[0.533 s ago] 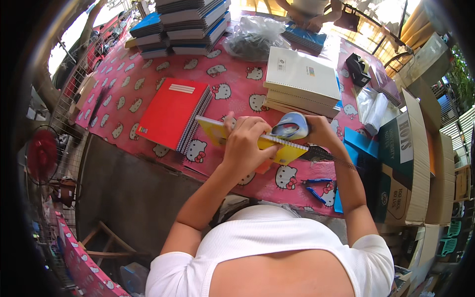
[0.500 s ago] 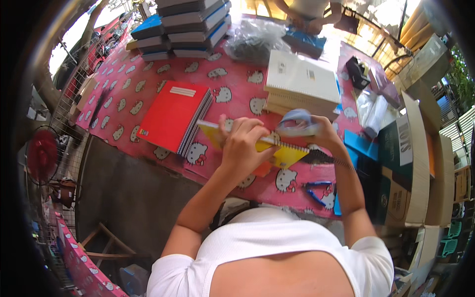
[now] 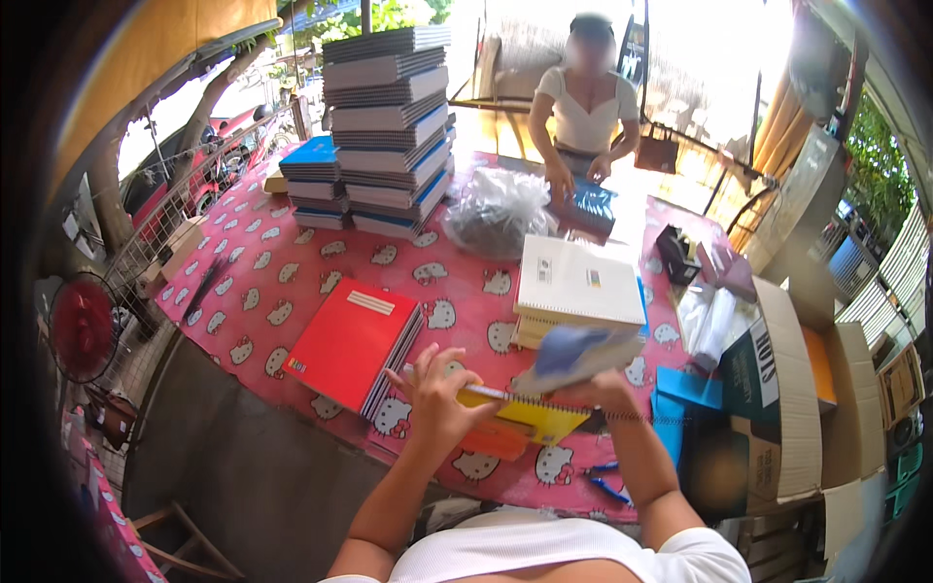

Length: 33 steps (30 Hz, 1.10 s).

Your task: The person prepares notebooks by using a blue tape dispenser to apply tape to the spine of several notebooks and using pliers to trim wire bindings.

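A yellow spiral notebook (image 3: 544, 420) is tilted over the near table edge, its coiled edge up. My left hand (image 3: 439, 394) grips its left end, thumb and fingers curled at the top edge. Loose dark spiral wire (image 3: 646, 419) runs from the notebook's right end across my right forearm. My right hand (image 3: 610, 391) is closed at the lower edge of a flat blue and whitish thing (image 3: 578, 357), too blurred to name, above the coil. An orange sheet (image 3: 494, 439) shows beneath the notebook. Blue-handled pliers (image 3: 607, 483) lie beside my right forearm.
Red notebooks (image 3: 355, 340) are stacked left, white notebooks (image 3: 580, 282) ahead. Behind stand a tall notebook stack (image 3: 394, 136) and a plastic bag (image 3: 498, 209). Right are a tape dispenser (image 3: 677, 255), blue sheets (image 3: 688, 387) and a cardboard box (image 3: 792, 389). Another person (image 3: 588, 121) works across the table.
My view has tilted up, bringing the person opposite further into sight. The blurred blue and whitish thing at my right hand has turned and now looks wider and flatter. My left hand stays on the notebook.
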Tool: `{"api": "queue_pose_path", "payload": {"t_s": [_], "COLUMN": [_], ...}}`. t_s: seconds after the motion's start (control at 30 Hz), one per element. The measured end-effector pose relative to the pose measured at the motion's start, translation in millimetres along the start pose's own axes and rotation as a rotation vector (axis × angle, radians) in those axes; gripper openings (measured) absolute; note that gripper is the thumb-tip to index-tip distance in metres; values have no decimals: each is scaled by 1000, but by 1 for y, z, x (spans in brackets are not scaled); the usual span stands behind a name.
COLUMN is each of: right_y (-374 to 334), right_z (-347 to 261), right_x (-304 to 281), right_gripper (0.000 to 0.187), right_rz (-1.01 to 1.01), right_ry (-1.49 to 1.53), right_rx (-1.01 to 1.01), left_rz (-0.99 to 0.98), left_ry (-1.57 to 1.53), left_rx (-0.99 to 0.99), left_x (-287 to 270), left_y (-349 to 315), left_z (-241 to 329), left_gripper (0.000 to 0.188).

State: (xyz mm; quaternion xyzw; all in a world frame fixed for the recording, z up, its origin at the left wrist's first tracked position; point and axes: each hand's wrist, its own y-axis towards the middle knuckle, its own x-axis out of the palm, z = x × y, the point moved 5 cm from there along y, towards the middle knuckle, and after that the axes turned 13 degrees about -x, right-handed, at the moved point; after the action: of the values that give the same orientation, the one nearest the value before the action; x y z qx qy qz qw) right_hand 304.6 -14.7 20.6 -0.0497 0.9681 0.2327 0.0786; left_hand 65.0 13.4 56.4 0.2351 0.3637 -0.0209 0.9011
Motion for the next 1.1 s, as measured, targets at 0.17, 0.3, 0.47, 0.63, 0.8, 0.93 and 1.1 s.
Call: {"api": "queue_pose_path", "payload": {"t_s": [0.17, 0.3, 0.47, 0.63, 0.8, 0.93, 1.1], "right_y": [16, 11, 37, 58, 60, 80, 86], "right_z": [11, 37, -25, -9, 24, 4, 5], "right_x": [22, 13, 50, 47, 52, 66, 75], "right_gripper": [48, 56, 48, 38, 47, 44, 48], "right_rz": [-82, -132, -2, 6, -241, -254, -244], "right_ry": [229, -211, 167, 280, -201, -154, 14], "right_rx": [82, 187, -25, 56, 212, -22, -98], "left_rz": [-97, -34, 77, 21, -53, -160, -213], "left_ry": [-133, -157, -168, -298, -631, -979, -1150], "left_rx": [-6, 47, -18, -74, -294, -374, -443], "left_x": [5, 0, -17, -12, 1, 0, 12], "left_y": [3, 11, 12, 19, 16, 16, 16], "left_z": [-21, -9, -28, -51, -73, -94, -134], "left_gripper": [38, 39, 42, 52, 60, 42, 27]}}
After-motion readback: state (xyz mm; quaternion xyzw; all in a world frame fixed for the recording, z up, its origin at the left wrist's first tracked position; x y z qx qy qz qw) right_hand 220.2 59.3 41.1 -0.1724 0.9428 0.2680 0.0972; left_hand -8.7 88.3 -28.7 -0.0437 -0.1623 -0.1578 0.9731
